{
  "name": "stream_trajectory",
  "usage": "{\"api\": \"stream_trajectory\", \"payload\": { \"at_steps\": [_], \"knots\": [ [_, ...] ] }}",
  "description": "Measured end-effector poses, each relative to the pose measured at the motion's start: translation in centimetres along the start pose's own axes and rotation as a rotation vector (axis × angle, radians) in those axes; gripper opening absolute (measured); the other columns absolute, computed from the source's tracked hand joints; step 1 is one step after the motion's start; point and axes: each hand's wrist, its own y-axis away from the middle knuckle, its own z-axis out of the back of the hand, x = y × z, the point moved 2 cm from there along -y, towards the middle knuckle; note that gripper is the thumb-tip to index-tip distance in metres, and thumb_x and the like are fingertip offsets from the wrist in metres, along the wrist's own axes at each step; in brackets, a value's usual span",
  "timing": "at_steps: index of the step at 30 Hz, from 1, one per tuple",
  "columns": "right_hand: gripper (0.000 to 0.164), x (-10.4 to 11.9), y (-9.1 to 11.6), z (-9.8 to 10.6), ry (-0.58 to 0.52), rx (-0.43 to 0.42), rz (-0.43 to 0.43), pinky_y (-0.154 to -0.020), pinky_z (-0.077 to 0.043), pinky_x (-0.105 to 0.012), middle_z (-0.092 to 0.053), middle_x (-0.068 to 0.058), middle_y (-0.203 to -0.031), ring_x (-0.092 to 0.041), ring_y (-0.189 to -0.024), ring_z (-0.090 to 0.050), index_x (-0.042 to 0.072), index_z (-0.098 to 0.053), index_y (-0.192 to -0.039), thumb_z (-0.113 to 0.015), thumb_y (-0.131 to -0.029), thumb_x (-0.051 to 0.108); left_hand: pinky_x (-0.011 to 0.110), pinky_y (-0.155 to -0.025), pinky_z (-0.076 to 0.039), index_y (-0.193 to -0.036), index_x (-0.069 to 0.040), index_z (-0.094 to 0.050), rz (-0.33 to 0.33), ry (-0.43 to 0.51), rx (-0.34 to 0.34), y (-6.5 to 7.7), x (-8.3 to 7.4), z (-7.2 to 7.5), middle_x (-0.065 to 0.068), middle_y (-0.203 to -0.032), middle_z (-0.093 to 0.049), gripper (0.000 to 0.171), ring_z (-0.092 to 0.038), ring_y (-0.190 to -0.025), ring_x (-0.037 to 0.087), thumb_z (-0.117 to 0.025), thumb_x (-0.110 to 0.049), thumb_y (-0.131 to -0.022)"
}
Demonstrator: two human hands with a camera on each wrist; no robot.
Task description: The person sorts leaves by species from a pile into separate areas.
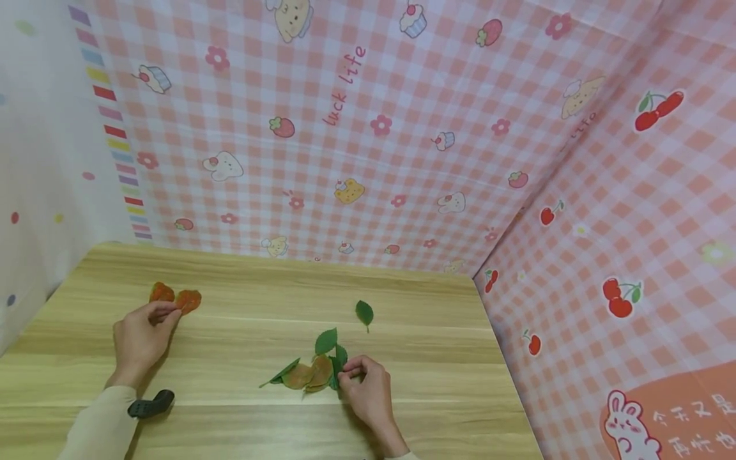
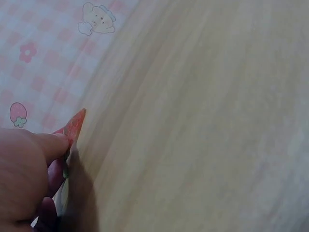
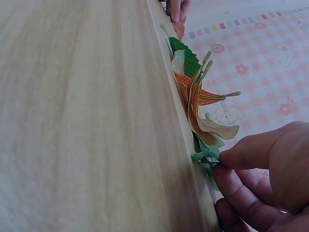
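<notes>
Closest to the cam, btm left of the head view: a beige sleeve (image 1: 98, 425), cut off by the frame's lower edge, w/ a black device (image 1: 152, 405) at the cuff. Up from it, L hand (image 1: 142, 335) at mid-left, thumb and fingertip clamped on a red leaf (image 1: 189, 301); a second red leaf (image 1: 161, 292) sits just beside, its lower part hidden behind the fingers. L wrist view gets just a bit of that hand, cut off at the left edge, red tip poking out past the thumb; rest of the leaf's hard to make out.

Over to R hand (image 1: 368, 386), lower centre-right: thumb and forefinger pinched on a green leaf (image 1: 334, 373) at the right end of a pile, other fingers curled below, per R wrist view. Pile's at btm centre, orange-brown leaves (image 1: 297, 377) w/ green ones round them, overlapping, so no exact count. R forearm runs off the btm edge. One lone green leaf (image 1: 365, 312) lies above, apart from the pile, on the wood-grain table (image 1: 247, 425). Pink checked cloth (image 1: 322, 153) fills the top; its lettering at far right is cut off.
</notes>
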Motion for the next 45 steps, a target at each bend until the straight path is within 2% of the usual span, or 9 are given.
{"api": "stream_trajectory", "payload": {
  "at_steps": [13,20,27,31,36,42,45],
  "knots": [
    [0.017,-0.3,-0.1,0.0,0.001,-0.007,0.011,-0.065,-0.043,-0.019,-0.079,0.001,-0.078,-0.002,-0.071,-0.063,0.015,-0.077,-0.089,-0.089,-0.089,0.002,0.014,-0.071,-0.035,-0.106,0.001,-0.084,-0.023,-0.010,-0.025,-0.2,0.4,-0.5,0.023,-0.095,-0.086,0.014,-0.035,-0.077,-0.037,-0.087,-0.010,-0.098],
    [0.014,0.0,-0.1,0.2,0.017,0.021,0.008,-0.066,-0.045,-0.020,-0.078,0.001,-0.080,-0.003,-0.071,-0.062,0.013,-0.078,-0.092,-0.087,-0.091,0.003,0.018,-0.071,-0.036,-0.107,0.000,-0.085,0.008,-0.022,-0.010,-0.2,0.3,-0.4,0.022,-0.096,-0.086,0.015,-0.036,-0.076,-0.034,-0.086,-0.012,-0.099],
    [0.009,0.5,0.1,1.2,0.028,0.060,0.008,-0.066,-0.047,-0.020,-0.080,-0.002,-0.085,-0.005,-0.069,-0.061,0.007,-0.079,-0.099,-0.085,-0.093,0.004,0.023,-0.074,-0.037,-0.108,0.000,-0.085,0.048,-0.023,-0.003,-0.2,0.2,-0.5,0.023,-0.099,-0.086,0.017,-0.035,-0.074,-0.035,-0.084,-0.015,-0.100],
    [0.009,0.6,0.2,1.8,0.024,0.078,0.006,-0.070,-0.049,-0.021,-0.080,-0.002,-0.087,-0.006,-0.074,-0.063,0.007,-0.079,-0.100,-0.085,-0.094,0.005,0.020,-0.074,-0.036,-0.107,0.000,-0.085,0.044,-0.022,-0.011,-0.2,0.3,-0.5,0.023,-0.098,-0.086,0.016,-0.035,-0.074,-0.035,-0.085,-0.015,-0.100],
    [0.009,0.8,0.3,2.7,-0.004,0.090,-0.012,-0.068,-0.051,-0.020,-0.080,-0.005,-0.089,-0.008,-0.074,-0.064,0.005,-0.079,-0.101,-0.085,-0.095,0.006,0.020,-0.073,-0.036,-0.107,0.000,-0.085,0.039,-0.022,-0.007,-0.3,0.4,-0.5,0.023,-0.098,-0.086,0.017,-0.035,-0.074,-0.036,-0.084,-0.015,-0.100],
    [0.008,0.8,0.1,3.6,-0.025,0.072,-0.035,-0.070,-0.052,-0.019,-0.080,-0.007,-0.092,-0.008,-0.078,-0.066,0.006,-0.079,-0.102,-0.086,-0.097,0.007,0.024,-0.074,-0.037,-0.108,0.000,-0.084,0.034,-0.023,0.000,-0.3,0.4,-0.5,0.023,-0.099,-0.086,0.017,-0.034,-0.075,-0.037,-0.083,-0.015,-0.101],
    [0.009,0.7,0.0,3.9,-0.034,0.045,-0.041,-0.076,-0.052,-0.020,-0.081,-0.007,-0.094,-0.009,-0.084,-0.068,0.007,-0.080,-0.102,-0.087,-0.097,0.008,0.025,-0.075,-0.037,-0.108,0.001,-0.084,0.035,-0.021,0.003,-0.3,0.5,-0.5,0.024,-0.099,-0.086,0.017,-0.033,-0.075,-0.037,-0.083,-0.015,-0.101]
  ]
}}
